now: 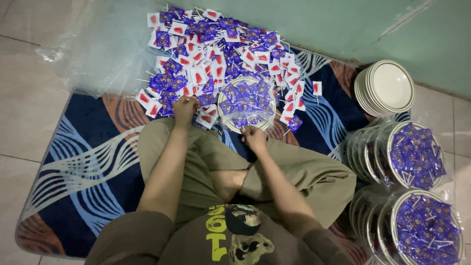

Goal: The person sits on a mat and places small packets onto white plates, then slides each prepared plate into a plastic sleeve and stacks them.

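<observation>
Head view, looking down on a person seated cross-legged on the floor. Largest item: dark blue woven mat with pale wave bands and brown patches [93,162], lying on beige tiles against a green wall. On its far half, a wide heap of small wrapped stick sweets, blue-purple packets mixed with white-and-red ones [216,49], partly over a crumpled clear plastic sheet [93,54]. Right side: stack of bare white shallow plates with dark rims [387,87]; nearer, two stacks of plastic-wrapped plates filled with blue packets [417,157] and [427,230]. Centre, just in front of the knees: one white plate loaded with blue-purple packets under clear film [245,104], touching the near edge of the heap. Left hand [185,109] rests fingers-down on the packets just left of that plate; closed on a packet or merely pressing, cannot tell. Right hand [253,137] is at the plate's near rim, fingers curled and apparently pinching the film's edge; grip not fully visible. Judgement on technique: wrapping goes best if the film is drawn taut and tucked evenly under the rim while the other hand steadies the plate, sticks kept pointing inward so none pierces the film, and loose packets cleared from the rim first.
</observation>
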